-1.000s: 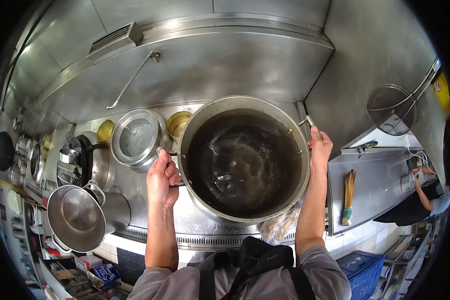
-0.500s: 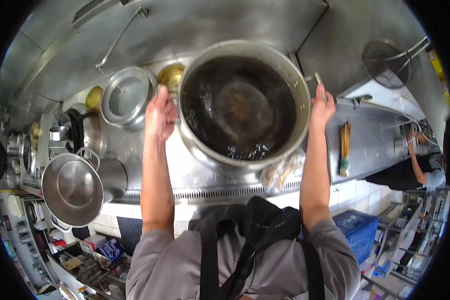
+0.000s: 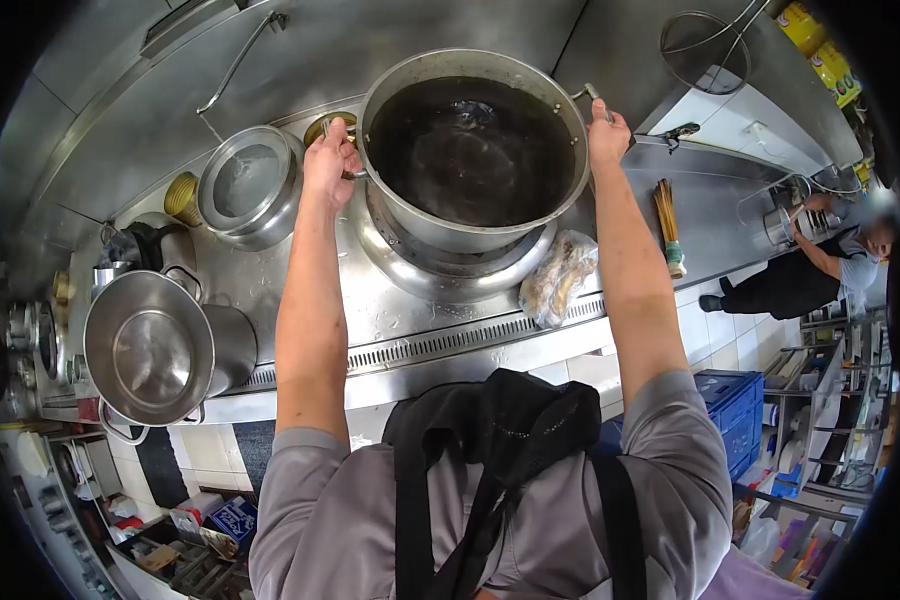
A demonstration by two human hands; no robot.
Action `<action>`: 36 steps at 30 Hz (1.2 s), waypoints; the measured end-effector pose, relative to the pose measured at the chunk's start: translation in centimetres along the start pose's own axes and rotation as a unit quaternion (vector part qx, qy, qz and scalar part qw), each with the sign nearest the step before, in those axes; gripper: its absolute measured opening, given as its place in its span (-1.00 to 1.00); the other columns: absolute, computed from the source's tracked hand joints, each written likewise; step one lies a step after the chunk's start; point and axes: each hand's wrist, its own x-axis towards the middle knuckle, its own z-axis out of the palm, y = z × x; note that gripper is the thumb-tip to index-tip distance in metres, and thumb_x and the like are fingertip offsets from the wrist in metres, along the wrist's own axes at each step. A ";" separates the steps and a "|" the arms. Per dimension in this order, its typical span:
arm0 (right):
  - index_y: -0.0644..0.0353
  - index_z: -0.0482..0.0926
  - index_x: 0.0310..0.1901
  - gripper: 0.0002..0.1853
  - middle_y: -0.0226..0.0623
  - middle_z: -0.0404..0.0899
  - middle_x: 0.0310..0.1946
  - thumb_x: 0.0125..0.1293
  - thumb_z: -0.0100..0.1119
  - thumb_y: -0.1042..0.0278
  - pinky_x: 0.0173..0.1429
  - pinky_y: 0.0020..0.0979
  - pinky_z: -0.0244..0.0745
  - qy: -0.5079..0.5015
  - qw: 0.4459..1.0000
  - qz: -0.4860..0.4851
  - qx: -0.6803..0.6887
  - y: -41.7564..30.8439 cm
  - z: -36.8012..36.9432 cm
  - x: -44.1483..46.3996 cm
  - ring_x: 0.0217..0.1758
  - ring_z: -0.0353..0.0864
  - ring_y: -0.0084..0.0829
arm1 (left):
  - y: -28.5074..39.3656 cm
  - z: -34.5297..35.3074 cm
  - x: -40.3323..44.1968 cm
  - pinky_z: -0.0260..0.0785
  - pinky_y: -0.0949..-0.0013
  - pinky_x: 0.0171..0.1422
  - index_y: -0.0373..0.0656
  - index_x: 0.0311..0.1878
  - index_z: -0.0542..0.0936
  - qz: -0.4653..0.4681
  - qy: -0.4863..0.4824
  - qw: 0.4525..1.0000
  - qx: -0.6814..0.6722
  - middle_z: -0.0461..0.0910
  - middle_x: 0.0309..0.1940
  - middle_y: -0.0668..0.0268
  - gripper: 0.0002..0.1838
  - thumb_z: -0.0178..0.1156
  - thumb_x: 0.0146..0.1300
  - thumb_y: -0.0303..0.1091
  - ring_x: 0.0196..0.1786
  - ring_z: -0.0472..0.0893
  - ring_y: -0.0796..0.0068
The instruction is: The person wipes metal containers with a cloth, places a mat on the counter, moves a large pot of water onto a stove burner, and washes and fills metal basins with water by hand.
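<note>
My left hand is closed around one side handle of a large metal stockpot. Its opposite handle is gripped by my right hand. Dark liquid fills much of the pot, and its surface is rippled. Below the pot is a round metal stove ring, whose near part shows. Whether the pot's base touches it, I cannot tell. A clear plastic bag with pale brown contents lies on the steel counter beside the ring, inside my right forearm.
Left of the ring stand a lidded metal pot and a tall empty stockpot. A bamboo brush lies to the right. A mesh strainer hangs at upper right. Another person works farther right; a blue crate sits below.
The stockpot has moved away from my body, with both hands still on its handles. More of the stove ring now shows in front of it. The view has also shifted.
</note>
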 end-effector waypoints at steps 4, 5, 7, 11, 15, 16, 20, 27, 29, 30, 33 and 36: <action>0.29 0.67 0.00 -0.40 0.03 0.73 -0.15 0.27 0.31 -0.19 0.19 -0.14 0.50 0.006 1.000 -0.002 -0.029 0.2 0.2 0.0 0.01 0.70 -0.06 | -0.2 -0.3 0.4 0.12 0.48 -0.52 -0.03 -0.36 0.39 0.001 -0.005 1.000 -0.006 0.23 -0.67 0.55 -0.68 0.19 0.48 -0.12 -0.64 0.23 0.64; 0.29 0.67 0.01 -0.39 0.03 0.73 -0.14 0.26 0.31 -0.20 0.21 -0.14 0.49 0.014 0.999 -0.009 -0.045 0.1 0.0 -0.1 0.03 0.69 -0.05 | -0.1 -0.4 0.4 0.12 0.48 -0.52 -0.03 -0.36 0.39 -0.003 -0.007 1.000 -0.002 0.23 -0.67 0.55 -0.68 0.19 0.48 -0.12 -0.64 0.23 0.64; 0.30 0.65 0.04 -0.37 0.03 0.72 -0.13 0.28 0.28 -0.21 0.22 -0.14 0.49 0.005 0.998 -0.008 -0.054 -0.1 -0.3 -0.2 0.04 0.69 -0.05 | -0.2 -0.5 0.4 0.11 0.48 -0.52 -0.03 -0.37 0.40 0.007 -0.019 1.000 -0.006 0.22 -0.68 0.55 -0.69 0.19 0.49 -0.13 -0.64 0.23 0.65; 0.35 0.59 0.12 -0.33 0.04 0.71 -0.12 0.34 0.21 -0.20 0.23 -0.16 0.48 -0.032 0.999 -0.019 -0.015 -0.8 -1.8 -1.9 0.05 0.68 -0.05 | -0.2 -0.1 0.0 0.10 0.46 -0.50 -0.05 -0.38 0.41 0.015 -0.010 1.000 -0.001 0.20 -0.67 0.55 -0.68 0.14 0.52 -0.16 -0.62 0.21 0.65; 0.41 0.55 0.12 -0.37 0.06 0.68 -0.19 0.36 0.20 -0.10 0.17 -0.16 0.47 0.094 0.987 -0.121 0.039 7.0 -5.9 -2.7 -0.06 0.65 0.02 | -0.4 -0.6 0.3 0.10 0.46 -0.48 -0.07 -0.37 0.41 0.013 -0.038 0.999 0.006 0.18 -0.66 0.55 -0.68 0.10 0.54 -0.16 -0.62 0.19 0.65; 0.42 0.56 0.07 -0.44 0.09 0.65 -0.16 0.34 0.22 -0.01 0.17 -0.13 0.45 0.121 0.983 -0.136 -0.010 9.5 -8.2 -4.6 -0.03 0.62 0.06 | -0.5 -0.6 0.4 0.10 0.46 -0.48 -0.08 -0.34 0.42 0.014 -0.035 0.999 0.004 0.19 -0.66 0.56 -0.70 0.11 0.54 -0.15 -0.61 0.19 0.65; 0.35 0.24 0.32 -0.24 0.40 0.40 0.11 0.19 0.31 0.12 0.18 0.16 0.41 0.068 0.960 0.000 -0.273 27.6 -11.3 -16.3 0.08 0.50 0.30 | -0.5 -0.7 0.5 0.08 0.48 -0.48 -0.09 -0.28 0.44 0.020 -0.017 0.999 0.017 0.18 -0.66 0.57 -0.72 0.13 0.53 -0.14 -0.61 0.19 0.67; 0.20 0.23 0.27 -0.41 0.31 0.42 0.12 0.27 0.18 0.21 0.22 0.08 0.46 -0.105 0.950 0.149 -0.255 29.7 -9.3 -19.8 0.18 0.50 0.26 | 0.0 -0.3 0.2 0.05 0.51 -0.47 -0.07 -0.28 0.46 0.011 -0.033 0.997 0.062 0.16 -0.65 0.59 -0.72 0.12 0.54 -0.12 -0.60 0.15 0.70; 0.21 0.25 0.22 -0.50 0.28 0.46 0.07 0.30 0.13 0.28 0.22 0.06 0.47 -0.099 0.966 0.072 -0.229 31.2 -10.5 -16.3 0.17 0.51 0.24 | -0.1 -0.3 0.0 0.04 0.52 -0.45 -0.06 -0.30 0.47 0.006 -0.015 0.999 0.047 0.15 -0.65 0.59 -0.71 0.10 0.55 -0.12 -0.59 0.15 0.70; 0.24 0.27 0.20 -0.50 0.29 0.49 0.04 0.29 0.14 0.27 0.22 0.08 0.45 -0.087 0.971 0.043 -0.220 31.8 -11.5 -14.2 0.15 0.51 0.26 | 0.0 -0.3 0.1 0.04 0.52 -0.44 -0.06 -0.30 0.48 0.002 -0.010 0.999 0.052 0.14 -0.66 0.59 -0.70 0.10 0.54 -0.11 -0.59 0.14 0.71; 0.27 0.25 0.24 -0.44 0.34 0.47 0.09 0.27 0.18 0.27 0.25 0.08 0.42 -0.109 0.972 0.047 -0.204 33.6 -11.7 -9.4 0.16 0.50 0.30 | -0.1 0.3 -0.3 0.02 0.52 -0.44 -0.07 -0.31 0.48 0.013 0.006 0.997 0.069 0.14 -0.66 0.60 -0.70 0.10 0.54 -0.11 -0.60 0.12 0.70; 0.32 0.14 0.35 -0.22 0.43 0.40 0.22 0.18 0.29 0.24 0.35 0.01 0.39 -0.165 0.951 0.250 -0.081 32.0 -12.2 -10.4 0.25 0.46 0.33 | -0.3 0.5 -0.3 0.02 0.55 -0.47 -0.07 -0.28 0.50 0.021 0.026 0.997 0.064 0.15 -0.67 0.61 -0.72 0.12 0.53 -0.12 -0.61 0.12 0.74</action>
